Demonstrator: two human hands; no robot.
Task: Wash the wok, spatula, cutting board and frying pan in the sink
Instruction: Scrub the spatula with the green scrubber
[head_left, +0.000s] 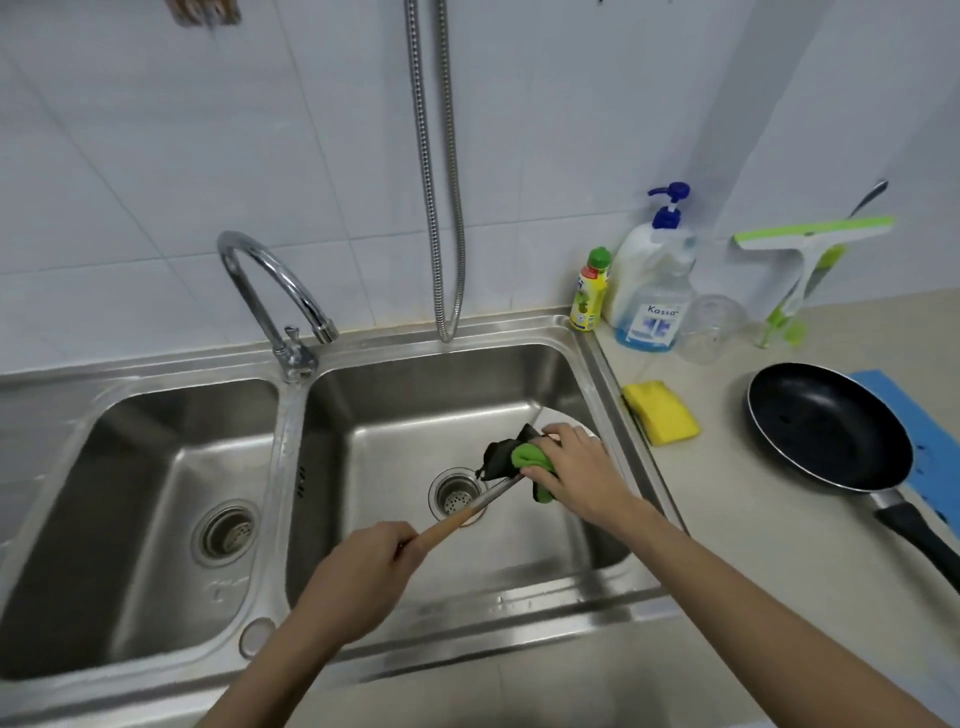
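Head view: a double steel sink (291, 415), taken as the landmark for every place below.
Left hand: the left hand (358, 571) is curled tight round the wooden end of the spatula (467, 506), over the near side of the sink's right basin.
Right hand: the right hand (576, 467) grips a bunched green cloth (532, 460) and presses it on the spatula's head, over the right side of that basin.
Spatula: wooden handle passing into a thin metal shaft above the drain (456, 496); the head is hidden under the cloth and a dark scouring layer.
Round white thing: a pale curved edge (558, 413) shows behind the right hand against the right wall of the basin; I cannot tell what it is.
Frying pan: the frying pan (826, 426) sits on the counter right of the sink, black matte non-stick bowl, steel neck, black handle.
Cutting board: a flat blue sheet (930, 457) lies under the pan, probably the board.
Wok: not in view.
Progress: spatula being scrubbed; pan and board look untouched, so most seems left.
Tap: the chrome gooseneck tap (270, 291) behind the divider shows no water.
Sponge: a yellow sponge (661, 418) lies just right of the sink rim.
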